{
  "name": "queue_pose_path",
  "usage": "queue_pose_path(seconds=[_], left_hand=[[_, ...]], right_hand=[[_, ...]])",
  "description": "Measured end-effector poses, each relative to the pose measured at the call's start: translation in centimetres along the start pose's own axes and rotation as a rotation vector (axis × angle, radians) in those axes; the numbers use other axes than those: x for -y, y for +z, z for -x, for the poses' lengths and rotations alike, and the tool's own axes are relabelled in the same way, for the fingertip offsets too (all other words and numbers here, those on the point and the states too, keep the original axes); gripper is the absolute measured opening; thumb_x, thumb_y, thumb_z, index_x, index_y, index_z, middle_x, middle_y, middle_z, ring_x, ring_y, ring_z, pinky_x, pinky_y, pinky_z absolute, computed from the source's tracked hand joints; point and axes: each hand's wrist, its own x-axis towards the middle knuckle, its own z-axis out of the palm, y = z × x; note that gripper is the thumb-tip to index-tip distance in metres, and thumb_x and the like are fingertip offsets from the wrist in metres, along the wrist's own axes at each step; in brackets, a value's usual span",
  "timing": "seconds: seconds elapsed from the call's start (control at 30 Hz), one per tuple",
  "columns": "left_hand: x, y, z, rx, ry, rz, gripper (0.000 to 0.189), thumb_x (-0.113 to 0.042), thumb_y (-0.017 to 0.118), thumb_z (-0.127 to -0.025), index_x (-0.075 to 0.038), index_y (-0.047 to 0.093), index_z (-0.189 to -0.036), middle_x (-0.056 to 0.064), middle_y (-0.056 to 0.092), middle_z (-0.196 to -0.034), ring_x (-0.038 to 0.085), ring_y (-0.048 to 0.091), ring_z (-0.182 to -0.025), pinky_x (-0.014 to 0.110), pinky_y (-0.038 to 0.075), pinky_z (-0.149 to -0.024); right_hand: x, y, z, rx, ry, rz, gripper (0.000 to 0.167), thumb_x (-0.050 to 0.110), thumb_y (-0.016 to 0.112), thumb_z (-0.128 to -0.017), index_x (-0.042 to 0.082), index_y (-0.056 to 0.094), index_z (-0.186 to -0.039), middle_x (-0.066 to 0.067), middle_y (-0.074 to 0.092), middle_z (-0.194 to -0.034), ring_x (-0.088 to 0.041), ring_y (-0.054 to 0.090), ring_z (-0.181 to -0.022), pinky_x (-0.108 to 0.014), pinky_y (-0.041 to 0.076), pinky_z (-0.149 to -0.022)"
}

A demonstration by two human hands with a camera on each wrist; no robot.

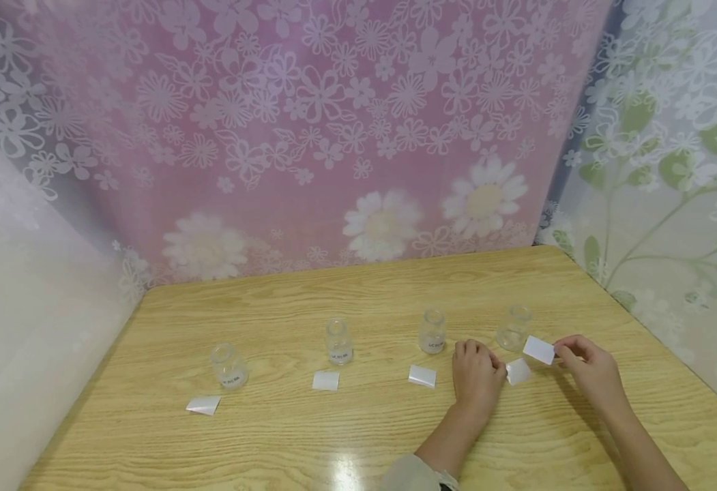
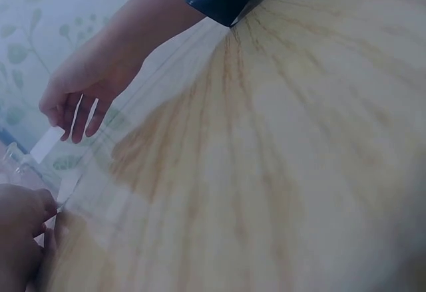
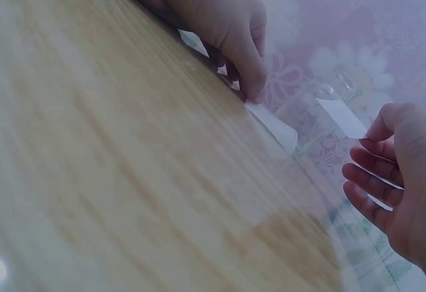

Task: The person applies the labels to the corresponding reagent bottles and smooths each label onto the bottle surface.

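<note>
My right hand (image 1: pixel 594 376) pinches a white label (image 1: pixel 539 350) between thumb and fingertips and holds it up off the table. In the right wrist view its other fingers spread loosely below that label (image 3: pixel 341 118). My left hand (image 1: pixel 476 375) rests on the table with fingers bent and grips the edge of a second white slip (image 1: pixel 518 371), which lies on the wood. Just behind the two pieces stands a small clear glass bottle (image 1: pixel 514 329), partly overlapped by the raised label in the right wrist view. No print shows on this bottle.
To the left stand three more glass bottles (image 1: pixel 432 332) (image 1: pixel 338 341) (image 1: pixel 229 366) with dark print low on them. A white slip (image 1: pixel 422 376) lies before each. Flowered curtains (image 1: pixel 297 170) border the wooden table (image 1: pixel 284 443) at the back and sides.
</note>
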Motion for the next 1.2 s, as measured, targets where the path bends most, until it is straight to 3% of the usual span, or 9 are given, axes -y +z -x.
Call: queue_pose_path(seconds=[0.27,0.7,0.8,0.93,1.0,1.07,1.2], left_hand=[[0.0,0.0,0.1,0.025,-0.041,0.128,0.025,-0.035,0.075,-0.075,-0.025,0.053,-0.068,-0.013,0.048,-0.08,0.005,0.043,-0.084,0.015,0.035,-0.078],[-0.1,-0.4,0.0,-0.038,-0.084,0.337,0.018,-0.026,0.074,-0.078,-0.022,0.057,-0.072,-0.014,0.051,-0.079,0.004,0.045,-0.079,0.016,0.037,-0.074],[-0.1,-0.5,0.0,-0.106,-0.027,0.433,0.012,-0.023,0.073,-0.079,-0.02,0.061,-0.077,-0.014,0.055,-0.082,0.002,0.047,-0.082,0.012,0.037,-0.075],[-0.2,-0.7,-0.2,-0.208,0.165,0.522,0.009,-0.018,0.074,-0.079,-0.017,0.068,-0.085,-0.011,0.06,-0.089,0.001,0.051,-0.088,0.007,0.035,-0.077],[-0.2,-0.7,-0.3,-0.227,0.24,0.51,0.01,-0.019,0.073,-0.079,-0.017,0.07,-0.088,-0.01,0.061,-0.09,0.001,0.051,-0.088,0.005,0.033,-0.077],[-0.1,-0.7,-0.3,-0.231,0.274,0.486,0.013,-0.021,0.073,-0.079,-0.017,0.071,-0.091,-0.01,0.062,-0.092,0.001,0.051,-0.087,0.004,0.032,-0.076],[-0.2,-0.5,-0.2,-0.186,0.272,0.487,0.019,-0.024,0.071,-0.081,-0.017,0.071,-0.099,-0.011,0.062,-0.097,0.001,0.05,-0.087,0.003,0.03,-0.075]], right_hand=[[0.1,0.0,0.0,0.008,0.001,0.003,0.024,0.017,0.054,-0.094,-0.007,0.059,-0.091,0.006,0.061,-0.073,-0.007,0.059,-0.064,-0.021,0.049,-0.055],[0.7,0.2,0.2,0.001,-0.008,0.033,0.021,0.015,0.054,-0.093,-0.005,0.059,-0.09,-0.004,0.062,-0.074,-0.009,0.059,-0.061,-0.023,0.048,-0.053],[0.8,0.5,0.3,-0.019,-0.034,0.043,0.019,0.013,0.055,-0.092,-0.005,0.06,-0.088,-0.009,0.062,-0.074,-0.008,0.059,-0.06,-0.022,0.048,-0.051],[1.1,0.9,0.5,-0.043,-0.054,0.077,0.016,0.013,0.057,-0.09,-0.002,0.061,-0.086,-0.015,0.063,-0.076,-0.007,0.058,-0.06,-0.022,0.045,-0.047],[1.4,1.1,0.6,-0.043,-0.055,0.08,0.016,0.013,0.057,-0.091,-0.001,0.061,-0.087,-0.016,0.063,-0.079,-0.007,0.059,-0.061,-0.022,0.044,-0.047],[1.7,1.2,0.7,-0.031,-0.058,0.068,0.016,0.014,0.056,-0.092,-0.001,0.061,-0.089,-0.016,0.063,-0.082,-0.008,0.06,-0.063,-0.023,0.046,-0.049],[2.1,1.6,1.0,0.001,-0.104,0.026,0.015,0.013,0.057,-0.092,-0.002,0.061,-0.092,-0.004,0.063,-0.086,-0.006,0.06,-0.069,-0.021,0.049,-0.056]])
